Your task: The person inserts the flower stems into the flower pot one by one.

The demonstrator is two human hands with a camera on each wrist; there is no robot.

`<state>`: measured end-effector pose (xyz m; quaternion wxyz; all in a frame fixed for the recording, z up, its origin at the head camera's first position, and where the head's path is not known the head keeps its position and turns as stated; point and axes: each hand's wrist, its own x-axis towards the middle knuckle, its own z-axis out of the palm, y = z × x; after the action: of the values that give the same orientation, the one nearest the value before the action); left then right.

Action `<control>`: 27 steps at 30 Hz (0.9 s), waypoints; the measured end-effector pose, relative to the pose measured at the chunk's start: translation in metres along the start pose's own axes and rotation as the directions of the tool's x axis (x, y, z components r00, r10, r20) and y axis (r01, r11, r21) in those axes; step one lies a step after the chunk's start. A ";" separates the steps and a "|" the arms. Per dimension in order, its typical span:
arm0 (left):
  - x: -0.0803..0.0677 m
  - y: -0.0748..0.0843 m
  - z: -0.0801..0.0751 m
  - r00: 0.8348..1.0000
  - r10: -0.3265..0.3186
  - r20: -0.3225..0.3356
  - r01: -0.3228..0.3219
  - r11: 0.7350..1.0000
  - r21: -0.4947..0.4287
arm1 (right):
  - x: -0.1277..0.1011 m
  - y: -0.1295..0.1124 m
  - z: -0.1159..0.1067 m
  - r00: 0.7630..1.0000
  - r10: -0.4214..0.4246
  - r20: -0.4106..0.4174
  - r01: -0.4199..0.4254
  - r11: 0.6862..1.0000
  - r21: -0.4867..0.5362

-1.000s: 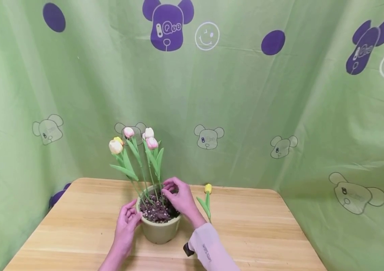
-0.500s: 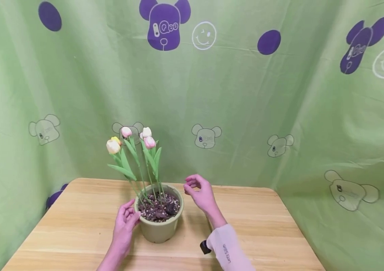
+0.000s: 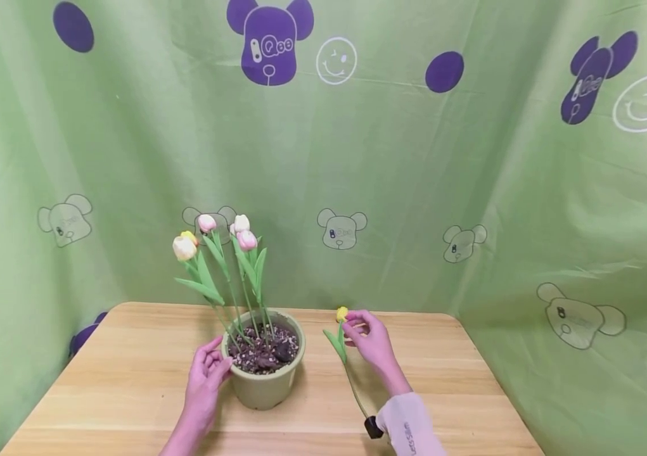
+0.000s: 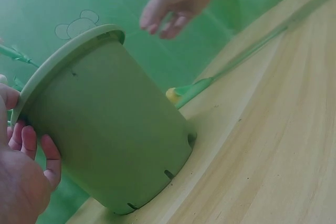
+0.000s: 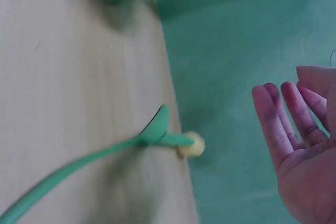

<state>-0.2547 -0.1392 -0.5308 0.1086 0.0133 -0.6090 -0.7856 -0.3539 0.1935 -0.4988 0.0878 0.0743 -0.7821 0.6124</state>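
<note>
The loose yellow tulip (image 3: 341, 335) lies flat on the wooden surface (image 3: 460, 392), just to the right of the green pot (image 3: 265, 386) and near the far edge by the green curtain (image 3: 414, 190). The right hand (image 3: 371, 342) hovers right beside its upper part, fingers (image 5: 283, 116) relaxed and spread, holding nothing; the right wrist view shows a clear gap between palm and flower. The left hand (image 3: 204, 380) rests against the pot's left wall just under the rim, fingers (image 4: 31, 148) fairly straight and lightly curved to the wall rather than clamped.

The stem looks like an artificial one: thin, very light, likely springy with a wire or plastic core, and smooth enough to roll under a fingertip. The small yellow bud (image 5: 191, 145) and the soft leaf (image 5: 157, 124) would probably crush or bend if squeezed, so the bare stem below the leaf seems the better place for a thumb-and-finger pinch, close enough to the middle that the stem does not droop.

The tulip's long axis runs from near the person outwards, almost straight away and slightly to the left, with the bud at the far end and the cut end hidden under the right sleeve (image 3: 409, 427). The leaf fans to the left, towards the pot, where five tulips (image 3: 232, 253) already stand upright in gravelly soil (image 3: 263, 351).
</note>
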 end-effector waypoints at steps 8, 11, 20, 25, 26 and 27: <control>0.000 0.001 -0.001 1.000 0.008 0.000 -0.008 1.000 -0.003 | -0.017 0.029 -0.019 0.993 0.113 -0.024 -0.115 0.990 -0.080; -0.001 0.001 -0.001 1.000 0.010 -0.002 -0.010 1.000 -0.003 | -0.023 0.037 -0.022 0.989 0.146 -0.017 -0.147 0.983 -0.113; -0.002 0.001 0.001 1.000 0.022 0.000 -0.022 1.000 -0.003 | -0.038 0.058 -0.018 0.971 0.239 0.022 -0.232 0.958 -0.171; -0.002 0.000 0.001 1.000 0.018 0.005 -0.018 1.000 -0.008 | -0.043 0.060 -0.013 0.968 0.245 0.060 -0.230 0.955 -0.189; -0.002 0.000 0.001 1.000 0.018 0.006 -0.018 1.000 -0.008 | -0.044 0.060 -0.011 0.966 0.247 0.069 -0.230 0.954 -0.191; -0.002 0.000 0.001 1.000 0.018 0.007 -0.018 1.000 -0.009 | -0.045 0.060 -0.010 0.967 0.243 0.078 -0.225 0.955 -0.196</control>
<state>-0.2528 -0.1376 -0.5305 0.1135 0.0044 -0.6060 -0.7873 -0.3234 0.2179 -0.5638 -0.0186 0.0035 -0.8425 0.5384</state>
